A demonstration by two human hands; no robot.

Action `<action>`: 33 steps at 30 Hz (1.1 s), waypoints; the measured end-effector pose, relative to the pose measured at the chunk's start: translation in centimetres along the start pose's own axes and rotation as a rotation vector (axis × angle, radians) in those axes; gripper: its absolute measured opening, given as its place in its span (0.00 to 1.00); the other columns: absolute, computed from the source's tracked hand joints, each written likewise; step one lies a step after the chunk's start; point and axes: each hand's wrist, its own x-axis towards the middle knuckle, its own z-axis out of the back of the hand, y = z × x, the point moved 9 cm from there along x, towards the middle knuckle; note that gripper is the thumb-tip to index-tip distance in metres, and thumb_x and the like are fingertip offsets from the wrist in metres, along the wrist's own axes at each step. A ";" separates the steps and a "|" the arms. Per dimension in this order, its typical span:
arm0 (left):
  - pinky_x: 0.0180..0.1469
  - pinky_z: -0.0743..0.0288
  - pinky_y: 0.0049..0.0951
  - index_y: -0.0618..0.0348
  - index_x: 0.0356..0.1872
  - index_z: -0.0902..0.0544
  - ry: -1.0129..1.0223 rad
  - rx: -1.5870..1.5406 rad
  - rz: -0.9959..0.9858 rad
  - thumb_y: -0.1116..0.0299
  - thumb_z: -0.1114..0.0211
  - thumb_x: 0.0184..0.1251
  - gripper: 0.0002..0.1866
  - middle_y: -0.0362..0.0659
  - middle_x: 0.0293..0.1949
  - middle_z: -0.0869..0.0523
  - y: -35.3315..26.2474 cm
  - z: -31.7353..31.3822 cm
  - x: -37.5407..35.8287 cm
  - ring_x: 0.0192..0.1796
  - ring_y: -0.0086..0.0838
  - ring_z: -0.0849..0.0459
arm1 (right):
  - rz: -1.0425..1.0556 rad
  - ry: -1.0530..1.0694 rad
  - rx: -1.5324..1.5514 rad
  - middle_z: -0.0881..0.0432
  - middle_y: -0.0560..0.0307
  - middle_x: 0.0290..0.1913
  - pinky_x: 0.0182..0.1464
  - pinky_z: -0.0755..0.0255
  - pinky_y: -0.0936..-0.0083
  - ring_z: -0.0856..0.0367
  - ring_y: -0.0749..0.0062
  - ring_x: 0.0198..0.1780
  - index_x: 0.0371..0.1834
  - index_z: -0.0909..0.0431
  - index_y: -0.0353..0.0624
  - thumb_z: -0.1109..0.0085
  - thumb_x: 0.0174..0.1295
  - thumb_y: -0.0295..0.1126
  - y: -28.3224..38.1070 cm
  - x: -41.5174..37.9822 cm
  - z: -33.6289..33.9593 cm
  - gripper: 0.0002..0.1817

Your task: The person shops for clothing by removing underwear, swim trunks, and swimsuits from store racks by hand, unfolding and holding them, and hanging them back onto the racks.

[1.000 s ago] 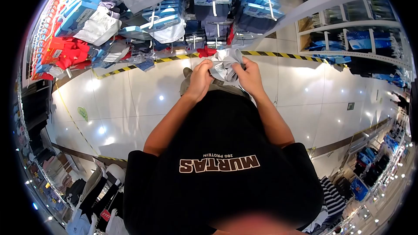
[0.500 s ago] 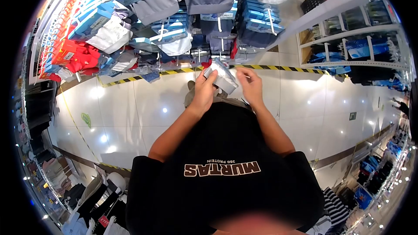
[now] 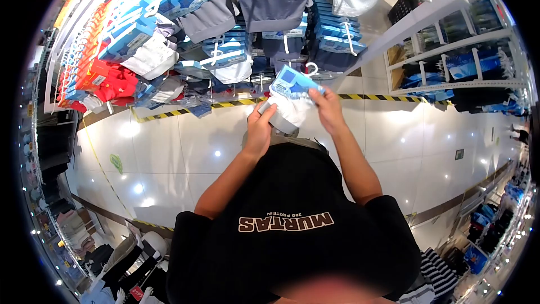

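Between my hands is a piece of white and grey underwear (image 3: pixel 291 110) on a blue hanger card (image 3: pixel 294 83) with a white plastic hook (image 3: pixel 311 68). My left hand (image 3: pixel 260 128) is closed on the grey band at the lower left, thumb on top. My right hand (image 3: pixel 328 110) pinches the right edge of the blue card near its corner. The card tilts, its hook side towards the rack.
Ahead hang rows of blue-carded underwear (image 3: pixel 274 8) on white prongs. Red packs (image 3: pixel 104 79) hang at the left. Yellow-black tape (image 3: pixel 388 99) runs along the tiled floor (image 3: pixel 394 141). White shelving (image 3: pixel 461 84) stands at the right. Mannequins (image 3: pixel 152 242) are at the lower left.
My right hand has gone from hovering beside the pack to gripping the card's edge. The blue card has been lifted and opened out above the fabric, so its front and hook now show.
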 end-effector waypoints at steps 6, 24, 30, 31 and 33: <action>0.53 0.26 0.32 0.64 0.60 0.30 -0.130 0.259 -0.031 0.64 0.39 0.72 0.22 0.47 0.54 0.20 1.0 2.3 0.5 0.53 0.31 0.19 | 0.376 0.108 -0.286 0.16 0.61 0.38 0.42 0.27 0.82 0.21 0.82 0.38 0.44 0.22 0.34 0.32 0.61 0.31 8.3 3.8 -3.9 0.14; 0.46 0.22 0.28 0.64 0.50 0.23 0.016 0.332 0.149 0.64 0.41 0.74 0.13 0.48 0.46 0.16 3.6 2.5 0.1 0.41 0.30 0.15 | 0.573 -0.645 -0.447 0.21 0.47 0.54 0.52 0.25 0.71 0.21 0.67 0.51 0.59 0.28 0.35 0.29 0.57 0.35 8.0 3.9 9.0 0.29; 0.45 0.22 0.27 0.64 0.50 0.23 0.070 0.358 0.175 0.63 0.40 0.73 0.14 0.47 0.45 0.16 4.1 1.8 0.3 0.41 0.29 0.15 | 0.676 -0.478 -0.535 0.29 0.40 0.64 0.68 0.38 0.65 0.30 0.55 0.66 0.71 0.42 0.32 0.26 0.54 0.38 10.6 6.5 9.4 0.45; 0.45 0.22 0.27 0.64 0.50 0.23 0.082 0.362 0.169 0.63 0.40 0.73 0.14 0.47 0.45 0.16 4.1 1.6 0.3 0.41 0.29 0.15 | 0.709 -0.423 -0.514 0.29 0.38 0.65 0.69 0.40 0.65 0.31 0.54 0.67 0.71 0.42 0.32 0.26 0.53 0.38 10.8 7.0 9.0 0.46; 0.44 0.22 0.27 0.63 0.49 0.23 0.102 0.365 0.153 0.63 0.40 0.73 0.14 0.47 0.45 0.16 3.9 1.2 0.3 0.41 0.28 0.15 | 0.655 -0.523 -0.480 0.25 0.41 0.59 0.63 0.33 0.68 0.25 0.60 0.59 0.69 0.37 0.33 0.24 0.51 0.38 10.8 7.1 9.6 0.44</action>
